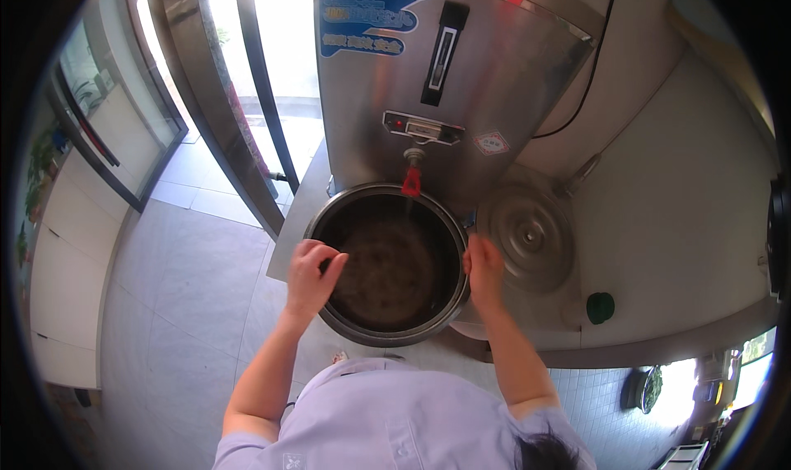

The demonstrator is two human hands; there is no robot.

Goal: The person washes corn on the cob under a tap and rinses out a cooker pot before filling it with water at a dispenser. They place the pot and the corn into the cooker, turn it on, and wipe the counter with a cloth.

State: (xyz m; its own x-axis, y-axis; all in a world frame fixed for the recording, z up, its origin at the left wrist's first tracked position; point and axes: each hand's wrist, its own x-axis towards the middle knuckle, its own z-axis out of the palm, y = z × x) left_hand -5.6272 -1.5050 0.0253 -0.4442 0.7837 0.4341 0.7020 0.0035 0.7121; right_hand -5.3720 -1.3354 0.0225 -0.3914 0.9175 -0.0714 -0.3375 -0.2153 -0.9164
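A large round metal pot (pixel 386 339) with a dark interior stands under the tap, jutting past the counter's front edge. Brownish liquid (pixel 383 272) lies inside it. My left hand (pixel 314 278) curls at the left rim, its thumb towards the inside; the grip under the fingers is hidden. On the opposite side, my right hand (pixel 485 269) is closed at the right rim. Above the pot's far edge hangs a red tap handle (pixel 411 181) on a stainless steel water boiler (pixel 371 99). A faint thin stream seems to fall below the tap.
Right of the pot, a round metal lid (pixel 528 238) lies on the counter (pixel 544 315). A green cap-like object (pixel 600 307) is farther right. Left are a metal post (pixel 210 99), a glass door (pixel 93 99) and white cabinets (pixel 74 241) over a tiled floor (pixel 185 297).
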